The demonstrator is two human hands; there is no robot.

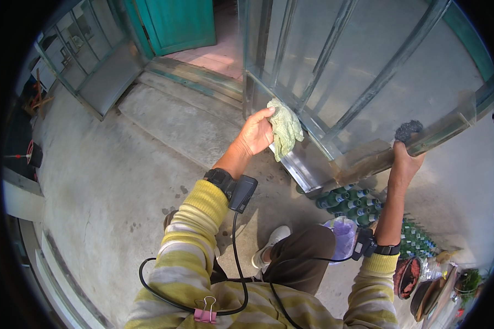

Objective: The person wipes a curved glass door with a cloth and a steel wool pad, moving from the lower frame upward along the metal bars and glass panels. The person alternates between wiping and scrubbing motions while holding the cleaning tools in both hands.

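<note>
My left hand (257,130) holds a crumpled pale green cloth (286,127) between thumb and fingers, close to the barred metal-framed door (321,142) in front of me. My right hand (406,158) is at the door's outer edge and holds a dark scouring pad (407,130), partly seen through the clear sheet or glass. Below the bars, the door's lower part has a shiny metal panel (298,168). Its bottom edge hangs above the concrete floor.
Many green glass bottles (350,201) stand on the floor under the door, beside a purple-lined bucket (341,238). Another barred door leaf (103,82) is at the upper left. A concrete step (177,111) lies before the green door (179,24). Baskets (407,277) stand at the lower right.
</note>
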